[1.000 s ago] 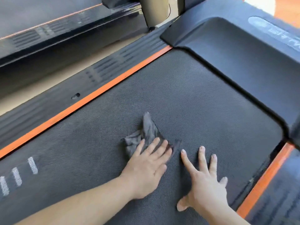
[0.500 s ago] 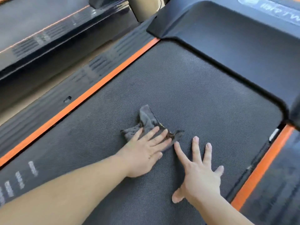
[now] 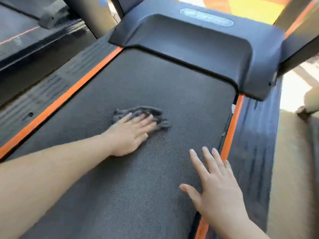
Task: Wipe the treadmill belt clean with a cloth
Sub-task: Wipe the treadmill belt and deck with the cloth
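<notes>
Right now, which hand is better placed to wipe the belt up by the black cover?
Left. The left hand presses flat on the grey cloth, with bare belt ahead. The right hand rests on the belt near the orange strip, without cloth.

- The left hand (image 3: 131,133) lay palm-down, fingers straight and together — its bare forearm (image 3: 51,173) stretched in from the lower left.
- The right hand (image 3: 217,185) lay flat too, fingers spread, thumb out sideways.
</notes>
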